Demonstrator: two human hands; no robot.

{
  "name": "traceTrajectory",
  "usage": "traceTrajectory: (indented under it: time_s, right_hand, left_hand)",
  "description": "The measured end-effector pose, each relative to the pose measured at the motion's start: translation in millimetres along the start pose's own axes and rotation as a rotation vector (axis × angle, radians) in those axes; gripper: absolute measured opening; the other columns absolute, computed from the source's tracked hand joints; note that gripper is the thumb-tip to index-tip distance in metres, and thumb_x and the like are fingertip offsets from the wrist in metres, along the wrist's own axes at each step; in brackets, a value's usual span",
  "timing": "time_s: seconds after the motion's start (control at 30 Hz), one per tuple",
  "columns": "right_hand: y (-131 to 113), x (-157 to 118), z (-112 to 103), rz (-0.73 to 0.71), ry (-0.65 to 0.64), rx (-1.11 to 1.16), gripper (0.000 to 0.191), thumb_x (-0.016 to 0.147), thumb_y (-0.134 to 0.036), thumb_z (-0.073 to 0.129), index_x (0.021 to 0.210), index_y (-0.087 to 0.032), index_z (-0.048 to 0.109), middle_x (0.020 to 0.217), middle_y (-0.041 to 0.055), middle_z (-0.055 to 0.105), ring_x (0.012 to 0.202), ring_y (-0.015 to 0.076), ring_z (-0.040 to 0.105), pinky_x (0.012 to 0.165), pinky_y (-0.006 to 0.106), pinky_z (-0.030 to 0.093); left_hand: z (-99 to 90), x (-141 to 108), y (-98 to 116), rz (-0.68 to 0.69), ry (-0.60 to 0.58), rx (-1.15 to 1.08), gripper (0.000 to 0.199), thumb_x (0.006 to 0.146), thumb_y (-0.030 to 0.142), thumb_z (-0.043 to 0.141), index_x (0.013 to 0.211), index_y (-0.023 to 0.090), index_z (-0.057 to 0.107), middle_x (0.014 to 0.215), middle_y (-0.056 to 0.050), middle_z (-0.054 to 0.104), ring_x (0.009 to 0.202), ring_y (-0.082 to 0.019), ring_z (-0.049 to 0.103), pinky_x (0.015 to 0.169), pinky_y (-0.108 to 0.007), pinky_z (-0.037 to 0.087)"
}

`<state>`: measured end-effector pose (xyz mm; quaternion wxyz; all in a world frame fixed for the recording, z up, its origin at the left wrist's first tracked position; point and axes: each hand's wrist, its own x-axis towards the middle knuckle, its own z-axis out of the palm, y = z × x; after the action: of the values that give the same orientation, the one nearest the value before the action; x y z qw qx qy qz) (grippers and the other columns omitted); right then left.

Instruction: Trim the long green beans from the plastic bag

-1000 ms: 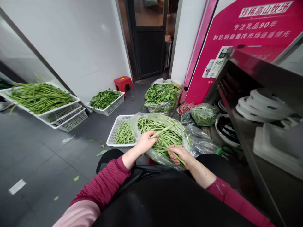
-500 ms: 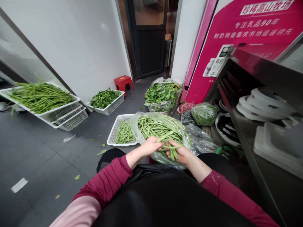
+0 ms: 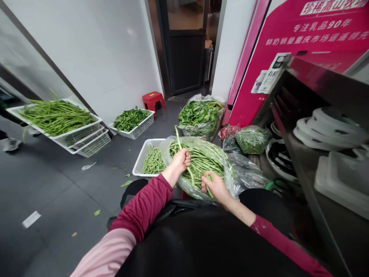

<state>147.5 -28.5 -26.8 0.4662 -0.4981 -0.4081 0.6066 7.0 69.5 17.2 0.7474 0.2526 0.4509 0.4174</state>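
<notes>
My left hand (image 3: 181, 161) is closed around a long green bean (image 3: 178, 137), whose ends stick out above and below the fist. Lower and to the right, my right hand (image 3: 215, 184) grips short green bean pieces (image 3: 211, 178) between thumb and fingers. Both hands are over a clear plastic bag (image 3: 167, 148) full of long green beans (image 3: 206, 161), which sits open in front of my lap. Left of the bag, a white basket (image 3: 138, 163) holds short broken bean pieces (image 3: 153, 161).
Stacked white baskets (image 3: 93, 143) bear long green stalks at left. Beyond are a basket of leafy greens (image 3: 131, 118), a red stool (image 3: 154, 100) and a bag of leaves (image 3: 200, 113). A metal shelf (image 3: 305, 154) stands close on my right. Someone's shoe (image 3: 10, 144) shows at far left.
My hands have moved apart. The left has gone up and now holds a long bean upright; the right keeps bean pieces lower down. A person's foot has come into view at far left.
</notes>
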Motion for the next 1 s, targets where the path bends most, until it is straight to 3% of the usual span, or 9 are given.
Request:
traceTrajectory:
  time_s: [0.07, 0.13, 0.33, 0.47, 0.63, 0.7, 0.8, 0.9, 1.0]
  right_hand:
    - [1, 5, -12, 0.137, 0.032, 0.178, 0.029, 0.064, -0.038, 0.064, 0.076, -0.021, 0.043, 0.057, -0.0051, 0.052, 0.04, 0.0082, 0.047, 0.043, 0.023, 0.041]
    - [1, 8, -22, 0.239, -0.04, 0.274, 0.031, 0.062, -0.034, 0.067, 0.076, -0.02, 0.044, 0.054, -0.007, 0.048, 0.036, 0.0048, 0.04, 0.041, 0.021, 0.038]
    - [7, -3, -15, 0.325, -0.236, 0.125, 0.022, 0.063, -0.03, 0.065, 0.071, -0.016, 0.051, 0.042, -0.0094, 0.035, 0.031, 0.0034, 0.028, 0.03, 0.017, 0.022]
    - [16, -1, -8, 0.243, -0.121, 0.04, 0.019, 0.062, -0.027, 0.062, 0.059, -0.016, 0.047, 0.039, -0.0087, 0.036, 0.03, 0.004, 0.03, 0.029, 0.018, 0.024]
    - [31, 13, -17, 0.298, 0.05, 0.079, 0.016, 0.063, -0.026, 0.058, 0.057, -0.016, 0.047, 0.039, -0.0087, 0.036, 0.029, 0.003, 0.028, 0.028, 0.017, 0.024]
    - [35, 15, -20, 0.292, 0.067, -0.005, 0.021, 0.064, -0.029, 0.059, 0.054, -0.017, 0.046, 0.036, -0.0083, 0.036, 0.027, 0.0035, 0.028, 0.026, 0.017, 0.022]
    - [31, 15, -23, 0.276, 0.042, -0.092, 0.03, 0.065, -0.041, 0.06, 0.053, -0.017, 0.045, 0.032, -0.0082, 0.034, 0.025, 0.0042, 0.027, 0.024, 0.017, 0.02]
    - [16, 14, -18, 0.267, -0.042, 0.108, 0.033, 0.068, -0.048, 0.057, 0.062, -0.017, 0.05, 0.041, -0.0063, 0.042, 0.029, 0.0036, 0.03, 0.027, 0.017, 0.022]
    - [2, 11, -9, 0.294, -0.211, 0.273, 0.029, 0.068, -0.043, 0.059, 0.073, -0.016, 0.054, 0.056, -0.0018, 0.052, 0.036, 0.0044, 0.039, 0.03, 0.016, 0.022]
  left_hand:
    - [-3.4, 8, 9, 0.0, 0.019, -0.024, 0.038, 0.077, 0.036, 0.043, 0.052, 0.02, 0.02, 0.036, 0.009, 0.022, 0.027, -0.003, 0.012, 0.032, -0.018, 0.006]
    - [-1.5, 11, 10, 0.029, 0.044, -0.057, 0.044, 0.076, 0.046, 0.045, 0.053, 0.02, 0.018, 0.038, 0.009, 0.023, 0.028, -0.002, 0.012, 0.032, -0.017, 0.008]
    - [14.0, 13, -9, 0.173, 0.125, -0.115, 0.048, 0.069, 0.057, 0.051, 0.056, 0.019, 0.023, 0.042, 0.01, 0.023, 0.031, -0.001, 0.015, 0.033, -0.016, 0.011]
    - [21.6, 2, -16, 0.268, 0.124, -0.041, 0.047, 0.072, 0.058, 0.045, 0.056, 0.019, 0.024, 0.043, 0.01, 0.023, 0.032, -0.002, 0.016, 0.034, -0.017, 0.012]
    - [40.6, -38, -29, 0.443, 0.027, 0.203, 0.044, 0.071, 0.055, 0.048, 0.056, 0.017, 0.033, 0.046, 0.007, 0.031, 0.037, -0.002, 0.025, 0.037, -0.019, 0.019]
    - [44.0, -47, -29, 0.427, -0.035, 0.204, 0.044, 0.072, 0.055, 0.048, 0.056, 0.016, 0.035, 0.046, 0.006, 0.032, 0.036, -0.002, 0.026, 0.037, -0.019, 0.019]
    - [38.1, -43, -23, 0.242, -0.09, 0.083, 0.043, 0.074, 0.055, 0.044, 0.058, 0.016, 0.038, 0.047, 0.006, 0.035, 0.035, -0.003, 0.027, 0.037, -0.019, 0.022]
    - [26.6, -28, -25, 0.083, -0.105, -0.004, 0.043, 0.074, 0.056, 0.044, 0.061, 0.015, 0.042, 0.05, 0.002, 0.042, 0.039, -0.006, 0.038, 0.04, -0.02, 0.03]
    - [19.8, -18, -37, 0.088, -0.053, -0.001, 0.045, 0.07, 0.059, 0.047, 0.063, 0.014, 0.046, 0.052, 0.001, 0.045, 0.045, -0.008, 0.043, 0.042, -0.02, 0.033]
